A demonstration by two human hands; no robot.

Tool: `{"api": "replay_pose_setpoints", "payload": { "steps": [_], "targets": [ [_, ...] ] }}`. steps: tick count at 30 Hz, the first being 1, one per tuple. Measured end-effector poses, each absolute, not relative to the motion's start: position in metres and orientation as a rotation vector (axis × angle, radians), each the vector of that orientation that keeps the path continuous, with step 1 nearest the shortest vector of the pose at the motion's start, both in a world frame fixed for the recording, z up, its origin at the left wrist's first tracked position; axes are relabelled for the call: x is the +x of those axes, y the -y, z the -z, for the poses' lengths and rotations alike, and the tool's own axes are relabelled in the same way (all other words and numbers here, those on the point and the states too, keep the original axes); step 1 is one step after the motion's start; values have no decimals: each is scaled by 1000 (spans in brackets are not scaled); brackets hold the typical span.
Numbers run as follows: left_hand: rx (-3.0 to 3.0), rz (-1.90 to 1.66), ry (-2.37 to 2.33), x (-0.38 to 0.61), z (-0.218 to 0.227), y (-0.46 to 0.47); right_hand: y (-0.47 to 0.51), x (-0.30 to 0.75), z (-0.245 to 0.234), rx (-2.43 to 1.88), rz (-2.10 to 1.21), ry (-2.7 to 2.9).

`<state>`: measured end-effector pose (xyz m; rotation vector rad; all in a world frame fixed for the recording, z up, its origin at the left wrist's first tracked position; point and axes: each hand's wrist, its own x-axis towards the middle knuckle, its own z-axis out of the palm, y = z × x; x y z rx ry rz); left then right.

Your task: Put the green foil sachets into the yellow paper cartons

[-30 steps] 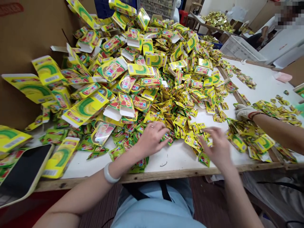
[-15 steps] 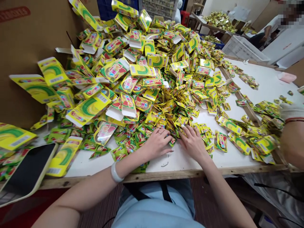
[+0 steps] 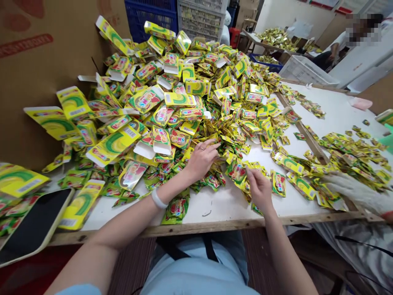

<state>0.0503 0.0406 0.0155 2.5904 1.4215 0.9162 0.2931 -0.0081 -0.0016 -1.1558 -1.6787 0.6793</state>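
Observation:
A big heap of small yellow-green sachets point(image 3: 233, 123) and flat yellow cartons point(image 3: 113, 141) covers the white table point(image 3: 224, 205). My left hand point(image 3: 201, 159), a ring on one finger and a white bangle at the wrist, reaches into the heap's near edge, fingers curled over sachets. My right hand point(image 3: 259, 188) is just right of it, fingers closed on a small bunch of sachets point(image 3: 242, 176) lifted at the front of the pile.
A phone point(image 3: 30, 227) lies at the near left edge. A co-worker's gloved hand point(image 3: 353, 190) rests on sachets at the right. Brown cardboard point(image 3: 39, 53) stands behind the heap; blue and white crates point(image 3: 175, 12) stand at the back.
My left hand has reached further up into the heap. My right hand has drawn back toward me, gathering sachets. The co-worker's gloved hand has come down to the near right.

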Motion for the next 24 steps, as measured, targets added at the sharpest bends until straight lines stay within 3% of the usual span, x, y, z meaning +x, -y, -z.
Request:
{"api": "replay_pose_setpoints", "payload": {
  "steps": [8, 15, 22, 24],
  "targets": [
    [1737, -1093, -1318, 59, -40, 1, 32, 253, 7, -1088, -1161, 1005],
    [1320, -1170, -938, 73, -41, 21, 35, 203, -12, -1054, -1033, 931],
    [1710, -1152, -1066, 55, -37, 31, 39, 230, -26, -1160, -761, 1377],
    [1925, -1072, -1032, 52, -43, 37, 35, 243, -29, -1122, -828, 1573]
  ]
}}
